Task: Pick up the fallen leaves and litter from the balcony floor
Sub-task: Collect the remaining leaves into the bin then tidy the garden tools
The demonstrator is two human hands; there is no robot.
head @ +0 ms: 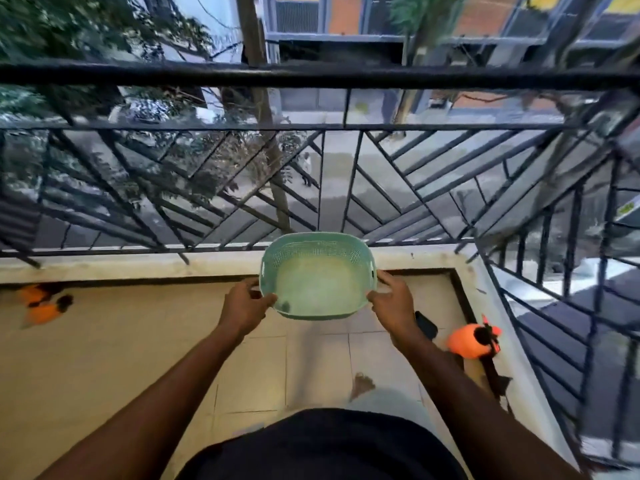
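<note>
Both hands carry the green basket [313, 252] above the balcony floor [138, 358], at twelve o'clock from my body, near the railing [311, 76]. My left hand [244, 306] has fingers curled on the rim at nine o'clock. My right hand [393, 303] grips it at three o'clock. Judged light, stiff, perforated plastic, so the rim hold is adequate. One dark scrap [285, 306] lies inside at seven o'clock. A brown shape [362, 386] on the floor at six o'clock: leaf or not, I cannot tell. Dry leaves likely crumble, so pinch lightly.
</note>
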